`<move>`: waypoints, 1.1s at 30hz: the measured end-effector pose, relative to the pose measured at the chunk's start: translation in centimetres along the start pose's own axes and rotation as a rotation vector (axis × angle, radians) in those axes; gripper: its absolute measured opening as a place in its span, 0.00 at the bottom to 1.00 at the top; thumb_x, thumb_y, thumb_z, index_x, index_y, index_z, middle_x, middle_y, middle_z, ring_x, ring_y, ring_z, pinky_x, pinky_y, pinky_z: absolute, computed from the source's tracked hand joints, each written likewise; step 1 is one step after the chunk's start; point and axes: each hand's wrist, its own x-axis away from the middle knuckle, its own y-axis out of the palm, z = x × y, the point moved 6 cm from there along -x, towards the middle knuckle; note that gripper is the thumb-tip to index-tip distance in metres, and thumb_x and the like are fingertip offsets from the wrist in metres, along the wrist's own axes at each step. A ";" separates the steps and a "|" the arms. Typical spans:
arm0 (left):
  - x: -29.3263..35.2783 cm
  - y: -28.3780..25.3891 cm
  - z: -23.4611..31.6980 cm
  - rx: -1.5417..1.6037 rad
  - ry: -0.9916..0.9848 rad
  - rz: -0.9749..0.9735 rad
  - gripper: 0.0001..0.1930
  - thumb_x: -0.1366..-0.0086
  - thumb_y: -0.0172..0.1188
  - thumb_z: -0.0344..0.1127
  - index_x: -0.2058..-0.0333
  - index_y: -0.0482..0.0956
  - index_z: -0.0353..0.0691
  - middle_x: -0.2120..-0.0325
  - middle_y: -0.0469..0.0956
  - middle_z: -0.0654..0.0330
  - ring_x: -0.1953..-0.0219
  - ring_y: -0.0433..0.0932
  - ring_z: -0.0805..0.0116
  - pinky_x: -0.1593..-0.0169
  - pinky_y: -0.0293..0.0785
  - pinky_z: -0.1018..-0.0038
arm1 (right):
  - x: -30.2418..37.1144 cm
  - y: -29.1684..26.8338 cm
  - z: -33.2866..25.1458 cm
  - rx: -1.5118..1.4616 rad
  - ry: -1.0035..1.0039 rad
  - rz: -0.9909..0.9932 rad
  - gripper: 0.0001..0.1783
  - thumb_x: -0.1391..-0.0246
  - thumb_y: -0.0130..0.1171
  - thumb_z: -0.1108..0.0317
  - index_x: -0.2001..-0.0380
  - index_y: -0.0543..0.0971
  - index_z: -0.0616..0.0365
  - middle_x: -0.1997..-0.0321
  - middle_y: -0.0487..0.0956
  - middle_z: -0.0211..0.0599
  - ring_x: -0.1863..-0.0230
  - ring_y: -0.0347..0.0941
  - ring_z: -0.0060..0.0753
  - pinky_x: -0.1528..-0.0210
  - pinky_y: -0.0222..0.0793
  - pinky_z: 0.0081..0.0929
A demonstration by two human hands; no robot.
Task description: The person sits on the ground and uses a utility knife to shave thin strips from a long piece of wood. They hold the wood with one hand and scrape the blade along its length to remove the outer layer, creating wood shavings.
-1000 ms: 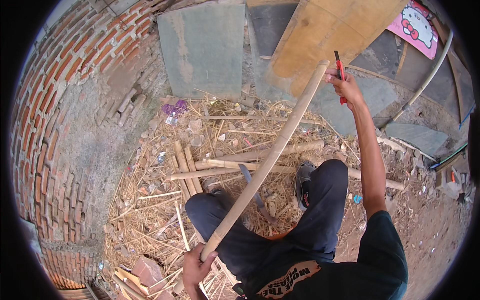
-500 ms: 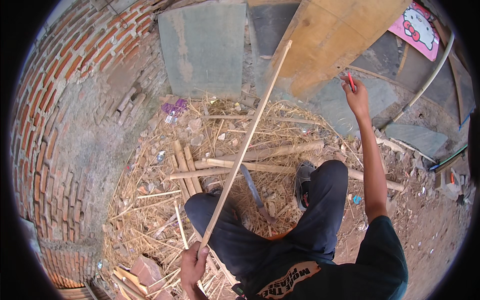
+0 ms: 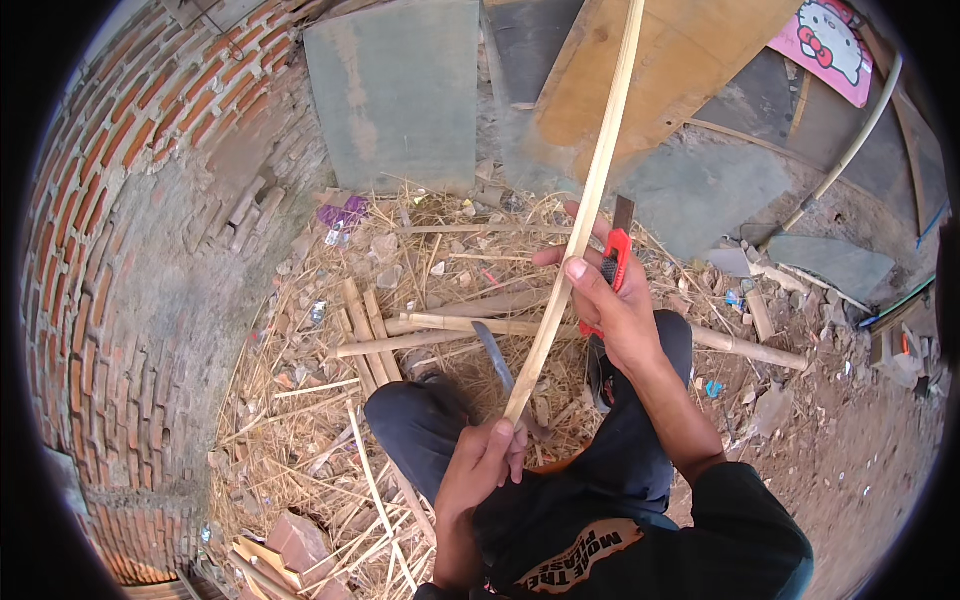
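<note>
A long, pale bamboo strip (image 3: 583, 225) slants upward from my lap past the top of the view. My left hand (image 3: 478, 468) is closed around its lower end, with the thumb along it. Further up, my right hand (image 3: 625, 315) holds a red utility knife (image 3: 618, 255), its blade out and pointing upward. The thumb of that hand presses on the strip, and some fingers reach behind it. Between my knees lies a dark, curved blade (image 3: 493, 358), partly hidden by the strip.
Bamboo poles (image 3: 460, 340) and short split pieces (image 3: 372, 330) lie on straw-covered ground (image 3: 300, 400). A brick wall (image 3: 110, 330) rises at the left. Grey sheets (image 3: 390, 100) and a brown board (image 3: 660, 70) lean at the back. Broken bricks (image 3: 300, 540) lie at lower left.
My right hand, with the knife, has come down and inward from the far right onto the strip. My left hand has shifted right and up, bringing the strip's lower end over my lap.
</note>
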 end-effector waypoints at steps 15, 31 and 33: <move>-2.4 0.8 4.1 0.029 0.156 -0.010 0.30 0.21 0.54 0.63 0.55 0.77 0.36 0.75 0.70 0.70 0.76 0.64 0.83 0.73 0.60 0.81 | 0.2 -0.2 -1.5 0.341 -0.261 0.035 0.35 0.33 0.64 0.65 0.27 0.66 0.61 0.56 0.84 0.35 0.60 0.77 0.25 0.60 0.71 0.27; -2.1 0.6 6.4 -0.286 0.284 0.246 0.13 0.26 0.67 0.38 0.55 0.78 0.32 0.73 0.80 0.59 0.71 0.80 0.74 0.66 0.75 0.71 | 7.1 0.9 0.0 0.865 -0.595 -0.338 0.23 0.49 0.78 0.57 0.51 0.87 0.53 0.69 0.80 0.30 0.74 0.80 0.34 0.73 0.76 0.30; -2.0 0.8 6.9 -0.288 0.277 0.258 0.14 0.26 0.67 0.39 0.53 0.79 0.32 0.73 0.81 0.57 0.71 0.80 0.72 0.66 0.76 0.70 | 7.2 1.2 -0.3 0.872 -0.636 -0.327 0.24 0.50 0.78 0.58 0.51 0.88 0.53 0.70 0.79 0.29 0.75 0.79 0.33 0.73 0.75 0.30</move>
